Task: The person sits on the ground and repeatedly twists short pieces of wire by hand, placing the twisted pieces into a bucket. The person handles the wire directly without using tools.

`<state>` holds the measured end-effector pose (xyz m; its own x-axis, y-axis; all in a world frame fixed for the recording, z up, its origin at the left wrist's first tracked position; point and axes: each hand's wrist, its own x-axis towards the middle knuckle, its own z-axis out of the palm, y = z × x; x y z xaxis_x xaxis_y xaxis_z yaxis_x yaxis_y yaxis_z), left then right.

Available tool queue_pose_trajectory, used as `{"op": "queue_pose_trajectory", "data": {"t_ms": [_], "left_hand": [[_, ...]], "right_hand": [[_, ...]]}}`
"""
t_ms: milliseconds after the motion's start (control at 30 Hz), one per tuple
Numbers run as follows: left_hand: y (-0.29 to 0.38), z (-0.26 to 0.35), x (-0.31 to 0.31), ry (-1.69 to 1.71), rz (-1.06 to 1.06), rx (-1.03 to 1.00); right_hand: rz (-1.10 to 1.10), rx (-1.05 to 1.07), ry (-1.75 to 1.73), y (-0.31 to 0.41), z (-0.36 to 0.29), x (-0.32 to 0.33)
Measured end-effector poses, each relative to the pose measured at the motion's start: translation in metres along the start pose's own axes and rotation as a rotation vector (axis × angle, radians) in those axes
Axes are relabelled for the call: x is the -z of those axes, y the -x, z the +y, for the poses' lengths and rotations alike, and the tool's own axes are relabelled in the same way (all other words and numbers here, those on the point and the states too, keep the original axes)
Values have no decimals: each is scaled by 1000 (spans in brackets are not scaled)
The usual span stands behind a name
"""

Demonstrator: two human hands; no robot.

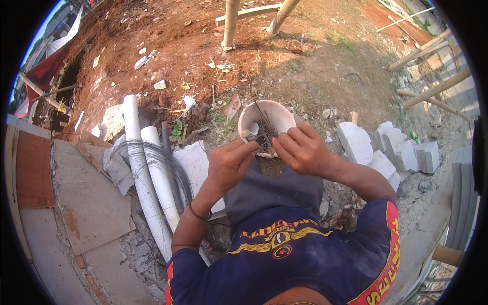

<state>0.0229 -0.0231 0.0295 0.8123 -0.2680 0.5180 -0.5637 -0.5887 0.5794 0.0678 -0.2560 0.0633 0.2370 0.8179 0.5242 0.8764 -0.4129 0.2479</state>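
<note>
A whitish bucket (284,114) stands on the ground in front of my knees, holding dark nails or wire pieces (267,133) and a pale cup-like object (251,129). My left hand (230,162) is at the bucket's near left edge, its fingers pinched together; whether something thin lies between them is too small to tell. My right hand (301,146) is curled at the bucket's near right rim, next to a small red piece (273,140), perhaps part of a tool; its grip is hidden by the fingers. A coil of thin wire (152,152) lies over white pipes to the left.
White plastic pipes (133,126) and a pale block (192,154) lie at the left. Broken light blocks (354,143) are at the right. Bamboo poles (231,23) stand ahead on reddish soil. Boards (87,198) lie at the far left.
</note>
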Motion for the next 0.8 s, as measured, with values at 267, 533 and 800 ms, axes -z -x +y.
{"op": "queue_pose_trajectory", "data": {"t_ms": [267, 533, 800], "left_hand": [[-6, -4, 4, -242, -20, -240], [-6, -42, -4, 301, 723, 601], [-68, -120, 11, 1314, 421, 1157]], "right_hand": [[-417, -594, -1183, 3, 10, 6], [-220, -981, -1634, 17, -14, 5], [-135, -509, -965, 21, -63, -46]]}}
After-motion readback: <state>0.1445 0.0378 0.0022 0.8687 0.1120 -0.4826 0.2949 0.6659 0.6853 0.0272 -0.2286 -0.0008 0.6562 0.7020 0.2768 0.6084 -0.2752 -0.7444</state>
